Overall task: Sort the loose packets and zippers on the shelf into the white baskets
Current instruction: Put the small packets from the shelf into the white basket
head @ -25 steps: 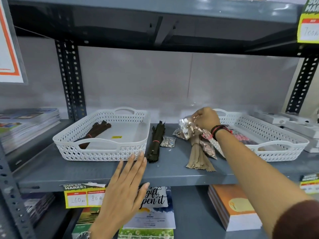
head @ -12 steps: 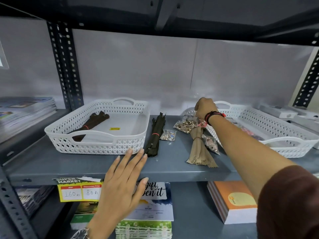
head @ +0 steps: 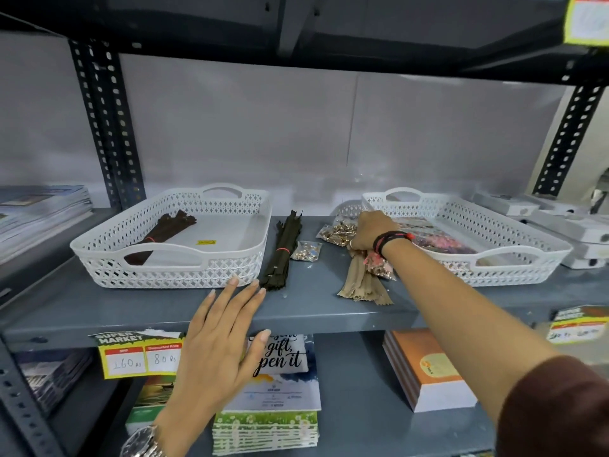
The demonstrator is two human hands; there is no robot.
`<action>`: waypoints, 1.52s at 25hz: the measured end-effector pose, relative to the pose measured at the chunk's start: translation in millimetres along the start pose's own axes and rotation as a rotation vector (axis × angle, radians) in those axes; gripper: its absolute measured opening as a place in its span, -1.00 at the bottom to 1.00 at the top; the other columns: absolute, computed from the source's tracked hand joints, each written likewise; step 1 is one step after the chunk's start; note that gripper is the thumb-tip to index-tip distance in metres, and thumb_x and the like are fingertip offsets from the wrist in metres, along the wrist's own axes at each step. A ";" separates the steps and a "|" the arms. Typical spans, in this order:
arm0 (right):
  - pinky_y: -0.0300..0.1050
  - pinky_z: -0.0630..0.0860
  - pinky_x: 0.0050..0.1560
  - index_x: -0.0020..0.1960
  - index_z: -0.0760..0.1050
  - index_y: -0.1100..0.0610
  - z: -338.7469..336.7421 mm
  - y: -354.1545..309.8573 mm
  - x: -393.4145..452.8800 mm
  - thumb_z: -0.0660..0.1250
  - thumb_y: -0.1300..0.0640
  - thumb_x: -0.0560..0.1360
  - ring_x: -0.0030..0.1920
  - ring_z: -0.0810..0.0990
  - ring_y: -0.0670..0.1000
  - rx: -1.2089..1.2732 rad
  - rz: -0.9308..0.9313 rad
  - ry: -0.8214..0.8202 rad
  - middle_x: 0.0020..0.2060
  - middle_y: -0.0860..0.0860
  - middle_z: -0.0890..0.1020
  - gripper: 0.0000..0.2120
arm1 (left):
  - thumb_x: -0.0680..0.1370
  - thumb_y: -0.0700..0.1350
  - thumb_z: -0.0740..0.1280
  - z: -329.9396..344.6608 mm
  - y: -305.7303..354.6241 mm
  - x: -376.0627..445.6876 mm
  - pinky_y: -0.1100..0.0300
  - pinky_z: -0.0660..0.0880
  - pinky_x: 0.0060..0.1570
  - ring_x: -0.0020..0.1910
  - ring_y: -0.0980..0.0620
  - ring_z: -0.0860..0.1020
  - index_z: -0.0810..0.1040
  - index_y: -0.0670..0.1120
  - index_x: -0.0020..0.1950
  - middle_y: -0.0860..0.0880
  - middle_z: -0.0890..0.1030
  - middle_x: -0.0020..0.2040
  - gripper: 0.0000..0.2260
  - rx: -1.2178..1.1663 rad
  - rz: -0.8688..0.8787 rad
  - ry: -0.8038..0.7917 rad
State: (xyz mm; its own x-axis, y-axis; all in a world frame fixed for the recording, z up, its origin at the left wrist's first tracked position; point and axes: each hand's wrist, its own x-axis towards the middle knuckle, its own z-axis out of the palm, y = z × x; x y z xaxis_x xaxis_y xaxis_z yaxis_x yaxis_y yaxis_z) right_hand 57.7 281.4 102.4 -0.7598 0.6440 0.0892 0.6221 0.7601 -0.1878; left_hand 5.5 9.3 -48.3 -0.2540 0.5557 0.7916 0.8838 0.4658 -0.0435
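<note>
Two white baskets stand on the grey shelf (head: 313,308). The left basket (head: 164,250) holds a brown zipper bundle (head: 164,229); the right basket (head: 507,258) holds colourful packets (head: 438,235). Between them lie a dark zipper bundle (head: 283,252), a small packet of metal bits (head: 306,250), a gold-filled packet (head: 339,230), a beige zipper bundle (head: 362,282) and a pink packet (head: 379,262). My right hand (head: 372,230) is curled down on the gold-filled packet, above the beige zippers. My left hand (head: 224,331) lies flat and open at the shelf's front edge, below the dark zippers.
Magazines (head: 39,212) are stacked on the neighbouring shelf at left, behind a perforated upright post (head: 105,127). White boxes (head: 560,222) crowd the right end. A yellow price tag (head: 138,354) hangs on the shelf lip. Books (head: 428,367) and pads fill the shelf below.
My right hand, which held a clear packet up in the air, has dropped down onto the packets on the shelf. My left hand has stayed at the shelf edge.
</note>
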 end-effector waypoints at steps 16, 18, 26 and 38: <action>-0.04 0.56 -0.03 -0.05 0.61 0.24 -65.5 -38.8 1.5 0.38 0.19 0.34 0.01 0.63 0.24 0.363 -0.031 0.532 -0.05 0.21 0.68 -0.79 | 0.63 0.12 0.08 -14.7 -7.9 -11.6 -0.01 0.13 0.48 0.51 0.00 0.23 0.41 -0.17 0.44 -0.05 0.45 0.42 -0.50 -0.043 -0.019 -0.062; -0.03 0.60 0.02 -0.01 0.63 0.17 -51.9 -60.1 3.5 0.40 0.12 0.35 0.01 0.65 0.20 0.422 -0.057 0.445 -0.04 0.14 0.70 -0.76 | 0.64 0.13 0.06 -16.1 -6.6 -12.6 -0.02 0.13 0.47 0.51 -0.01 0.24 0.41 -0.17 0.44 -0.05 0.44 0.43 -0.49 -0.035 -0.022 -0.065; -0.07 0.59 -0.06 -0.04 0.62 0.21 21.8 -101.2 23.3 0.38 0.17 0.35 -0.02 0.65 0.18 0.474 -0.117 0.221 -0.07 0.15 0.69 -0.79 | 0.64 0.13 0.10 -19.4 -3.9 -17.2 0.00 0.10 0.49 0.53 0.00 0.19 0.34 -0.17 0.49 -0.05 0.39 0.47 -0.47 -0.010 -0.055 -0.094; -0.03 0.44 0.29 0.29 0.46 0.11 1.3 -32.5 3.0 0.44 0.01 0.42 0.24 0.52 0.08 0.077 -0.436 -0.263 0.24 0.06 0.56 -0.52 | 0.65 0.18 0.03 -18.1 -0.4 -18.2 -0.03 0.15 0.46 0.48 -0.04 0.27 0.38 -0.18 0.46 -0.07 0.45 0.42 -0.45 -0.015 -0.081 -0.061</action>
State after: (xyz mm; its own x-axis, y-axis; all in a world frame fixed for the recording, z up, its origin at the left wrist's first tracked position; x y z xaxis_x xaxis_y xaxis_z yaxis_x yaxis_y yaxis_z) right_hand 34.9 258.5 107.5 -0.9734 0.2175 -0.0718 0.2288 0.9380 -0.2604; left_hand 16.8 -13.5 -51.6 -0.3477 0.5578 0.7536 0.8653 0.5004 0.0288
